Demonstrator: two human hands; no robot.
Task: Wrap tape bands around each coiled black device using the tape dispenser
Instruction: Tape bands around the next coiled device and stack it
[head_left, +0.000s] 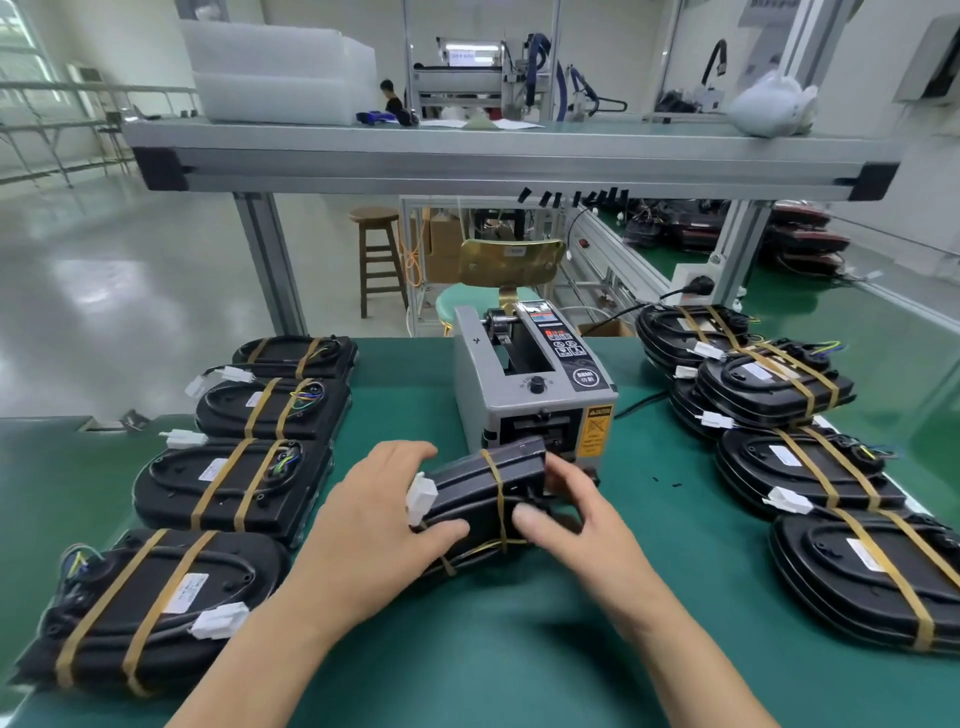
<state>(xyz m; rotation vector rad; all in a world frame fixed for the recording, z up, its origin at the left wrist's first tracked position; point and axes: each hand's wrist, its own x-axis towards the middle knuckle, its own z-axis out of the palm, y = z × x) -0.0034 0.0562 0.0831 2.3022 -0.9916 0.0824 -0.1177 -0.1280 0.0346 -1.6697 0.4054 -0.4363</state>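
Note:
A black coiled device (483, 499) stands tilted on its edge on the green mat, just in front of the grey tape dispenser (530, 384). One tan tape band circles its middle and a second lies low near the mat. My left hand (374, 525) grips its left end beside the white connector (421, 496), thumb on the near face. My right hand (566, 519) grips the right end, thumb by the middle band, fingers curled behind it.
Several taped black devices (239, 483) lie in a column on the left, and more taped black devices (810, 467) are stacked on the right. A power cable (644, 400) runs right of the dispenser. An aluminium shelf frame (509, 166) spans overhead; a chair (509, 265) stands beyond the table.

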